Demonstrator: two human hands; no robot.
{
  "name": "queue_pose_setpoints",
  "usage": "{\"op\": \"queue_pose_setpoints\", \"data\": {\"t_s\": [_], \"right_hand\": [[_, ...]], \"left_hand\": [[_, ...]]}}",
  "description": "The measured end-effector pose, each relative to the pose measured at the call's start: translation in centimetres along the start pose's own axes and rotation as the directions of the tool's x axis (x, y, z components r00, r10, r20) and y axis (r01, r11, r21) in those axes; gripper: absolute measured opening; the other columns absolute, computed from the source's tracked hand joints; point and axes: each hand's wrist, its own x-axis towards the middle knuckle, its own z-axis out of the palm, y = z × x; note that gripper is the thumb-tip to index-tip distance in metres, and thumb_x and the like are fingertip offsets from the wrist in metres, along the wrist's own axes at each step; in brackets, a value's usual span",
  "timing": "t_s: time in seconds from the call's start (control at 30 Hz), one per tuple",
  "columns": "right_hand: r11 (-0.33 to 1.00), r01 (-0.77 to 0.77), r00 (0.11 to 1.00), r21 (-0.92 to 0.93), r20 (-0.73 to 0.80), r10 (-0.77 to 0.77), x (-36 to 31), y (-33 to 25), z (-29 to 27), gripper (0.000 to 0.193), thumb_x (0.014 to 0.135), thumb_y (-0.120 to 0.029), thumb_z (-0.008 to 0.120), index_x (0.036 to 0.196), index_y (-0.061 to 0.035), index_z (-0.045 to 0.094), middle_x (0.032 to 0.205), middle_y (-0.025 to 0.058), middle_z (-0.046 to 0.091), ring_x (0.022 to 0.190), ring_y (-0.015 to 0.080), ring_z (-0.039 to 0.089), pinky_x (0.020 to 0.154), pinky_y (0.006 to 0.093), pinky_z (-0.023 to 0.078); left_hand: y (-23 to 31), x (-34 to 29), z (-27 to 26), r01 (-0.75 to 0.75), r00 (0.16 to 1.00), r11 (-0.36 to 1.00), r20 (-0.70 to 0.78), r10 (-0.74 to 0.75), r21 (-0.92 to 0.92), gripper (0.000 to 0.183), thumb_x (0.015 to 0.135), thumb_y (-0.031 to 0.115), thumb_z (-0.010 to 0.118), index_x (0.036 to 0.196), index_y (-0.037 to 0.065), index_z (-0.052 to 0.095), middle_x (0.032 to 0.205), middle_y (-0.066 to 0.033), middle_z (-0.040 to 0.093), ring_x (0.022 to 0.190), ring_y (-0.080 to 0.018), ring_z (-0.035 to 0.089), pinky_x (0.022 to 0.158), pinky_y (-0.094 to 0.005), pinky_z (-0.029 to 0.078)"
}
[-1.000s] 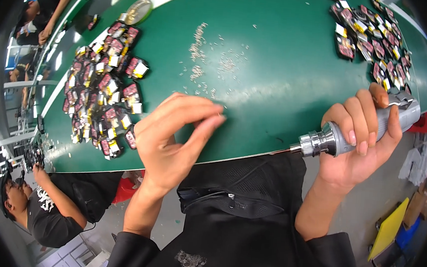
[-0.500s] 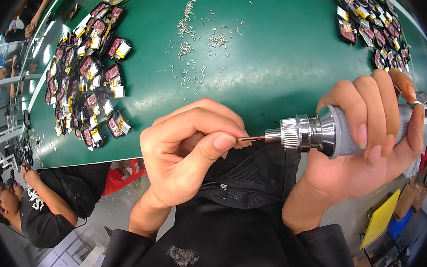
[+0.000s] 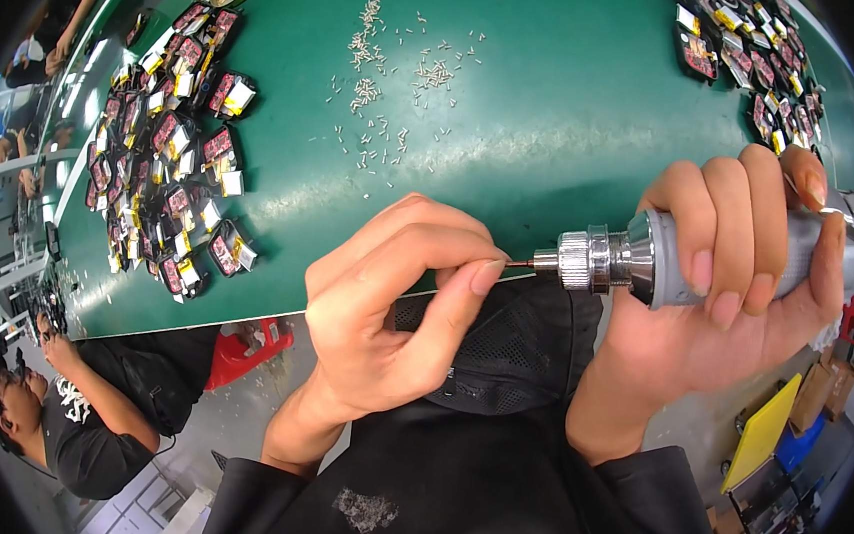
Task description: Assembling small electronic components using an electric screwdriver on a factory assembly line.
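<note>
Green table (image 3: 578, 128) behind. Right hand (image 3: 736, 291) grips electric screwdriver (image 3: 648, 262), axis level, bit aimed left into left hand (image 3: 394, 305) fingertips (image 3: 481, 276), pinched narrow at its tip.

Green table (image 3: 580, 108), grey screwdriver (image 3: 668, 261) (silver collar), silvery screws (image 3: 392, 74), black sleeves (image 3: 489, 503).

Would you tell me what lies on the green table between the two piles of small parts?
In the head view, loose silver screws lie scattered on the green table between them.
</note>
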Motion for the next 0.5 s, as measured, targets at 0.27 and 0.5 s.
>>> {"op": "queue_pose_setpoints", "data": {"t_s": [0.27, 0.5], "right_hand": [[0.994, 0.061, 0.994, 0.09, -0.096, -0.053, 0.4, 0.5, -0.5, 0.014, 0.092, -0.015, 0.049, 0.096, -0.0033, 0.044, 0.054, -0.0025, 0.034, 0.043, 0.0076, 0.035, 0.051, 0.0243, 0.034], [0.986, 0.064, 0.964, 0.154, -0.267, -0.021, 0.1, -0.2, -4.3, 0.012, 0.093, -0.015, 0.047, 0.096, -0.0044, 0.042, 0.055, -0.0013, 0.035, 0.043, 0.0083, 0.033, 0.049, 0.0254, 0.034]], "left_hand": [[1.0, 2.4, -7.3, -0.058, 0.975, 0.875, -0.161, 0.153, 0.482, 0.027, 0.093, 0.009, 0.046, 0.097, -0.01, 0.064, 0.086, -0.0164, 0.065, 0.072, -0.021, 0.06, 0.065, -0.0294, 0.047], [-7.9, 13.2, -31.7, 0.312, 0.934, 0.233, -0.342, 0.101, 0.921, 0.03, 0.084, 0.022, 0.063, 0.106, 0.001, 0.062, 0.09, -0.0157, 0.067, 0.081, -0.0242, 0.066, 0.071, -0.0315, 0.05]]}}
